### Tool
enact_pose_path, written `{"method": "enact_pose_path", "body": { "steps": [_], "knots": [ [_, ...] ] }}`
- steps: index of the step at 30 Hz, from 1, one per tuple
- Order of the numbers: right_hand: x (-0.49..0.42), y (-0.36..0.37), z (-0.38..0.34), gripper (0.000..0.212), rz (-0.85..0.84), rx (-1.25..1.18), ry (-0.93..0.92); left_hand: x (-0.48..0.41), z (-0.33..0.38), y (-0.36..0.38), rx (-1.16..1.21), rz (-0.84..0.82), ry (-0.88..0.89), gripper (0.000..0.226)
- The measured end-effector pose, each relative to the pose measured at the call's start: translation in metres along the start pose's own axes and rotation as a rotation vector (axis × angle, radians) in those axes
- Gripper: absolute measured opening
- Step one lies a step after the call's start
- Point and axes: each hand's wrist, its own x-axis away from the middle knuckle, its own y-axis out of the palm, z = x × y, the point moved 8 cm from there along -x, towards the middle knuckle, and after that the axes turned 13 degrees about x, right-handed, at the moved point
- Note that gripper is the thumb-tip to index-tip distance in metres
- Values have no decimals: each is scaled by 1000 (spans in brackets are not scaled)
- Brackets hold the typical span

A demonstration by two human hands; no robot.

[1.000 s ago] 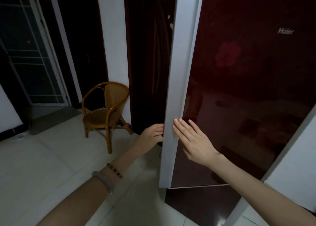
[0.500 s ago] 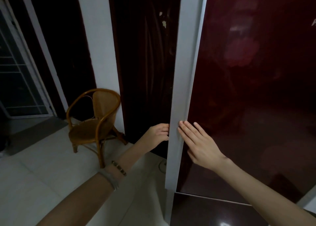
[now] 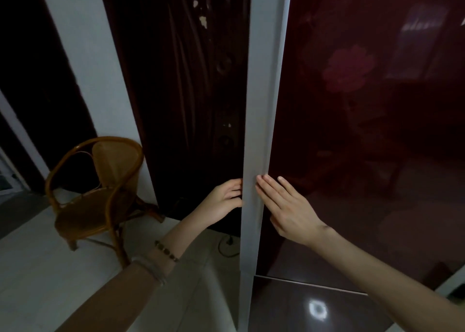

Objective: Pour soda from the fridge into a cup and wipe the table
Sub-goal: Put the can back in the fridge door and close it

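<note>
Dark-red gloss fills the view: the fridge door [image 3: 364, 155] stands shut, a faint flower print [image 3: 348, 67] high on its panel. A white mark at the panel's far upper right is cut off by the frame and can't be read. Both hands are at the door's grey edge strip [image 3: 264, 105], one on either side of it. The left hand [image 3: 221, 201] comes in from the left of the door with its arm stretched forward, a beaded bracelet [image 3: 166, 250] on the wrist, fingers curled onto the side of the strip with the tips hidden behind it. The right hand [image 3: 286, 206] lies flat on the door's front, fingers straight and together, tips touching the strip. Left of the door, against the wall, sits a wicker chair [image 3: 95, 196]
</note>
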Motion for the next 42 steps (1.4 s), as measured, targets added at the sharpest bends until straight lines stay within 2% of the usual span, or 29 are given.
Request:
{"method": "enact_pose_path", "body": {
  "steps": [16,23,28,34,38,40,42],
  "knots": [
    [-24,27,10,77,-130,130,84,-46,-4,-6,36,-199,-10,60],
    [-30,34,12,77,-189,137,120,-54,-4,-8,37,-218,2,65],
    [-30,32,11,79,-235,119,118,-57,-9,-10,-46,-230,18,70],
    [-32,18,10,82,-241,0,182,-48,-8,-6,-174,-208,73,74],
    [-25,11,5,78,-229,-356,377,-36,-10,-8,-256,-219,115,77],
    [-14,8,3,77,-280,-482,501,-24,-5,-8,-396,-219,203,76],
    [3,2,0,78,-319,-455,600,-8,5,0,-599,-250,366,74]
  ]
}}
